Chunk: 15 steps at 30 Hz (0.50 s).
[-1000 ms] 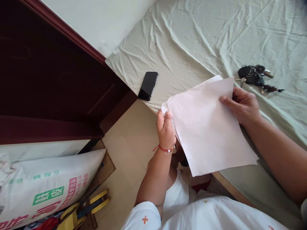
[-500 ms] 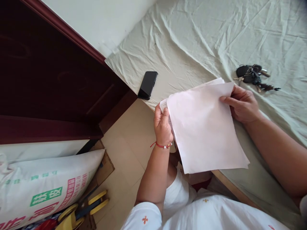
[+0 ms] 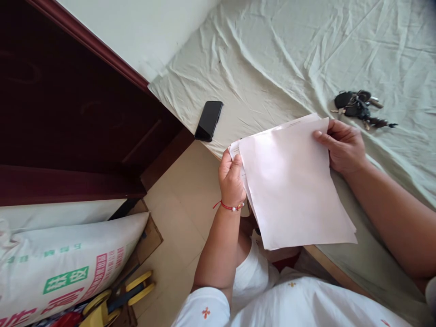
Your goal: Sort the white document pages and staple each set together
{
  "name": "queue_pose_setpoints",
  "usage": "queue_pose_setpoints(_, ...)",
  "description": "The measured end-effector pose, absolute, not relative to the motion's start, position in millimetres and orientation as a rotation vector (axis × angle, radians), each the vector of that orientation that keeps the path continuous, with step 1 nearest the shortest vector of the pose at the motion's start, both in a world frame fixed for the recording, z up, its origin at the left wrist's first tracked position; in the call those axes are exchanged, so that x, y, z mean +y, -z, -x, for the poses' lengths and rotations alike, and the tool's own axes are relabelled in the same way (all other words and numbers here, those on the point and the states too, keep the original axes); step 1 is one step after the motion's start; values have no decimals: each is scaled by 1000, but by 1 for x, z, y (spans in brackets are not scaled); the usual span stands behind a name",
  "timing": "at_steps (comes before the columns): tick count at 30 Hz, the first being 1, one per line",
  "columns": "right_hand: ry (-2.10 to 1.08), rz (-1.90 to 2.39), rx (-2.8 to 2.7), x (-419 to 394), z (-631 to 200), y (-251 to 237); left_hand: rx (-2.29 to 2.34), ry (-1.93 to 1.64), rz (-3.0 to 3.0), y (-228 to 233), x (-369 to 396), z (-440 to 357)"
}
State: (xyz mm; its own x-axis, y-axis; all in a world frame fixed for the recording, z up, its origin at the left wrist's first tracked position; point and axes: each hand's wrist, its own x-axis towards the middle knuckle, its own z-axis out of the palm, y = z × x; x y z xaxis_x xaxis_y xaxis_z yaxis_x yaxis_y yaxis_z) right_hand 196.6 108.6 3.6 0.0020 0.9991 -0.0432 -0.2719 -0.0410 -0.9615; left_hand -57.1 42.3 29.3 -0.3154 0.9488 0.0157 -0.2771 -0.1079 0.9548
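So, head cam only here. Down by the floor there's a white sack (image 3: 64, 263) with green and pink printed characters, too skewed for me to read, and some yellow-handled tool (image 3: 117, 297) poking out of a cardboard box beside it. My left hand (image 3: 230, 179) is curled shut around the left edge of a stack of papers (image 3: 293, 181), red bracelet (image 3: 229, 207) on the wrist. My right hand (image 3: 342, 147) pinches the top right corner, thumb on the front sheet. The papers hang over the bed's (image 3: 272, 59) edge. A phone (image 3: 209, 121) and keys (image 3: 357, 106) lie on the sheet.
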Motion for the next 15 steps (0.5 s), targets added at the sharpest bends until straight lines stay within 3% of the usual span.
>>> queue_pose_setpoints(15,-1374,1037,-998,109,-199,-2,1193,-1586,-836,-33,44,59)
